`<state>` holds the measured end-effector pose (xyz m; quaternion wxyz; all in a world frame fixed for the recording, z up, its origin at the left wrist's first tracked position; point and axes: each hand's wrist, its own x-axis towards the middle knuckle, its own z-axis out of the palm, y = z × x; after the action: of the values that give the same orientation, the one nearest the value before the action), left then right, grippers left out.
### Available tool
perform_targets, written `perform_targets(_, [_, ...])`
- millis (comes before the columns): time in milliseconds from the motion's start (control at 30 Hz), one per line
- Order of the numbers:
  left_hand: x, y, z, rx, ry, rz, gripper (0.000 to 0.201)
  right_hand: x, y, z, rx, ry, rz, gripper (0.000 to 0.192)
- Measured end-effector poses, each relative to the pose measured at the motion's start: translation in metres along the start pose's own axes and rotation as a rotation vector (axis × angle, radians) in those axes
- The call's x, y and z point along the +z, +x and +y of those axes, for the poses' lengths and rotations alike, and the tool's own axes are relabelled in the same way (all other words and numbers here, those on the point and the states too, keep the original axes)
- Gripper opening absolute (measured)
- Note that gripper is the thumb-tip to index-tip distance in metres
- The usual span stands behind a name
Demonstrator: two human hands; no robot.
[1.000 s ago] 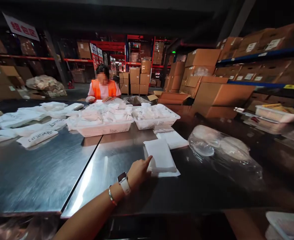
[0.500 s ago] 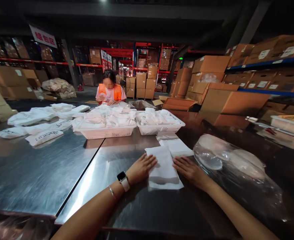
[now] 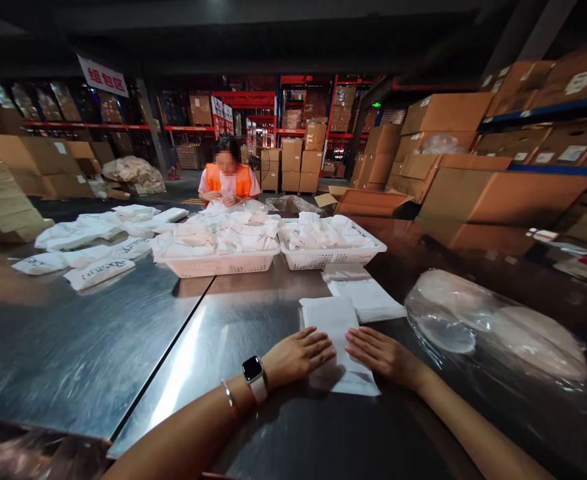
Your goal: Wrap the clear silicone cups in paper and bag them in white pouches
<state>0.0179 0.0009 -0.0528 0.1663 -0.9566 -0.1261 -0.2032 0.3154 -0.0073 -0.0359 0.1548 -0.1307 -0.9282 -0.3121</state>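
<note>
White packet [image 3: 334,320] — flat, rectangular

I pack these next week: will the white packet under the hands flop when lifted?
Probably: the white packet looks thin, soft and flat beneath the left hand and right hand. It seems light. On the polished steel table it may slide readily.

The scene is dim, the ceiling nearly black, with brighter light among the far racks [image 3: 253,113]. Overhead light glares in a pale streak on the steel table [image 3: 183,373], left of the hands, which cast soft shadows. Edges bow and smear, and the plastic bag [image 3: 498,340] at the right is blurred.
</note>
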Motion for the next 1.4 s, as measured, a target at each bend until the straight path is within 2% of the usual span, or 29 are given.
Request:
perform_targets(167, [0.004,0.001,0.000,-0.003,0.020,0.000,0.035,-0.001,0.007,-0.002,-0.022,-0.051,0.044,0.030])
perform_targets(333, [-0.004,-0.001,-0.001,0.102,-0.022,0.043,0.021,-0.006,0.006,-0.003,-0.011,-0.055,0.030,0.031])
perform_targets(433, [-0.009,-0.005,0.001,0.125,-0.055,0.069,0.022,-0.005,0.002,-0.006,-0.021,-0.040,0.046,0.030])
perform_targets(600, [-0.011,-0.008,0.002,-0.026,0.000,0.058,0.019,0.001,-0.001,-0.012,0.020,-0.023,0.060,0.030])
perform_targets(700, [-0.017,-0.009,0.001,-0.038,-0.052,0.062,0.019,0.000,0.000,-0.013,0.080,0.022,0.122,0.030])
perform_targets(833, [-0.028,-0.013,0.001,-0.091,-0.097,0.126,0.018,-0.006,0.000,-0.012,0.157,0.057,0.167,0.037])
perform_targets(900, [-0.033,-0.015,0.001,-0.057,-0.047,0.153,0.018,-0.009,-0.001,-0.012,0.160,0.062,0.178,0.038])
perform_targets(1067, [-0.032,-0.017,-0.002,0.172,0.088,0.147,0.032,-0.007,0.003,-0.016,0.133,0.018,0.192,0.029])
perform_targets(1267, [-0.028,-0.019,-0.011,0.167,0.208,0.387,0.040,-0.001,-0.002,-0.016,0.135,0.012,0.236,0.028])
perform_targets(1400, [-0.025,-0.024,-0.018,0.124,0.136,0.410,0.026,-0.005,-0.005,-0.015,0.112,0.002,0.222,0.028])
